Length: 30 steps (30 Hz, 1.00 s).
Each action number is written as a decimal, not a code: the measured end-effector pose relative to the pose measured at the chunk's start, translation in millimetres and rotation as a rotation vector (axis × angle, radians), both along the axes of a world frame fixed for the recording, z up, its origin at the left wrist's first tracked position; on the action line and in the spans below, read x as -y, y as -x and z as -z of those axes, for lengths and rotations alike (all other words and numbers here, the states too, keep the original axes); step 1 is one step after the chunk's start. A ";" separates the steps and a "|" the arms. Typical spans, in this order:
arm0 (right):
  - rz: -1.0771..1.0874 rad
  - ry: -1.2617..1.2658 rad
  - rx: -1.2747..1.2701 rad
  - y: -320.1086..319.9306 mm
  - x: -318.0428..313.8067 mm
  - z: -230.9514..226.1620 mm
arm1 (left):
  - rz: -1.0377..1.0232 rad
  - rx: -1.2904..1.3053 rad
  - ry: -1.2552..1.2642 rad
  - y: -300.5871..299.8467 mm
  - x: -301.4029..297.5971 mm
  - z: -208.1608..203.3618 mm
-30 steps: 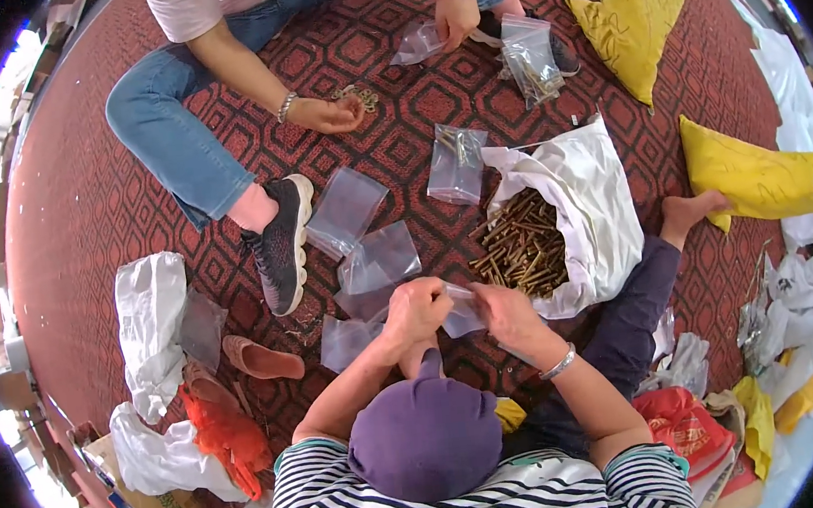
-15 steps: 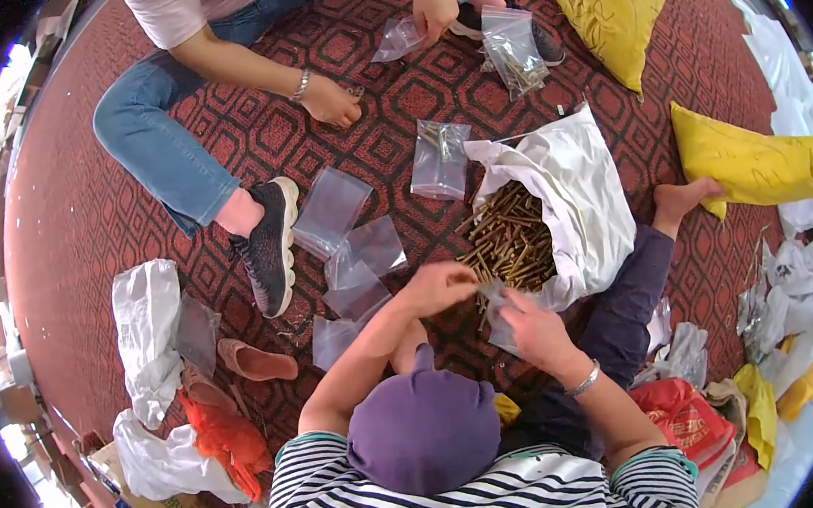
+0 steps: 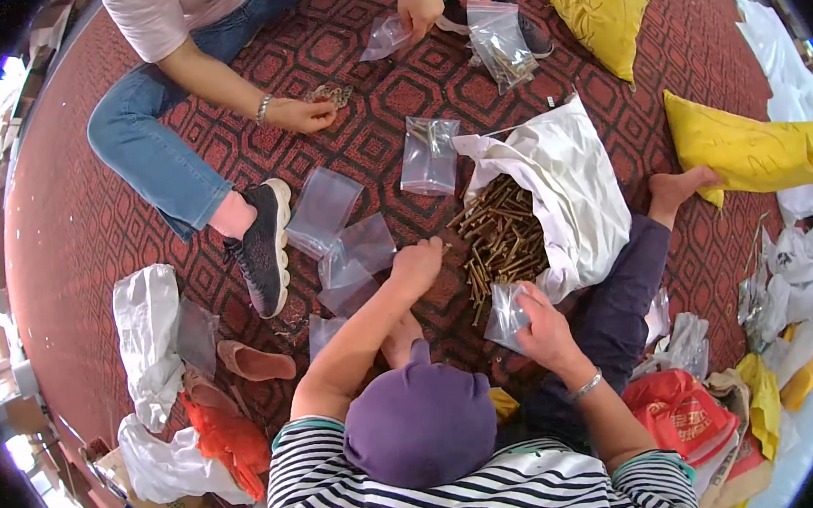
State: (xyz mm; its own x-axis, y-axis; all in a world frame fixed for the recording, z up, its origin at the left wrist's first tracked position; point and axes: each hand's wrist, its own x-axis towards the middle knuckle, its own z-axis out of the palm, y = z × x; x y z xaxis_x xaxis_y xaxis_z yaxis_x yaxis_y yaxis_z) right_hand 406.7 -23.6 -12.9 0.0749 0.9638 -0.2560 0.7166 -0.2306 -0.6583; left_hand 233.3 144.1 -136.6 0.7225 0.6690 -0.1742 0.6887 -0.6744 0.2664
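My right hand is closed on a small clear plastic bag, held upright at the front edge of a heap of long brass-coloured screws. The screws spill from the mouth of a white sack lying on its side. Left of the heap, my left hand has its fingers pinched together; what they hold, if anything, is too small to make out. Several flat clear bags lie beyond my left forearm. A bag with a few screws in it rests left of the sack.
Across from me sits a person whose one hand touches small metal pieces, the other a clear bag. Yellow sacks lie at the right. White cloth sacks, slippers and a red bag surround me on the patterned carpet.
My left hand has moved away from the plastic bag, to the left and slightly up. The bag remains in my right hand. The other person's hand has shifted left beside the small metal pieces.
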 end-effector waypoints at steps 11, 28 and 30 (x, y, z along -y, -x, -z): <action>0.041 0.045 -0.040 14.6 3.7 -6.2 | -0.218 0.224 0.600 35.9 -11.1 -27.3; 0.031 0.052 -0.076 25.5 8.3 3.0 | -0.875 1.403 1.870 39.4 -9.3 -20.3; 0.011 0.051 -0.068 26.3 7.1 1.8 | -0.861 1.550 1.863 40.8 -7.6 -12.5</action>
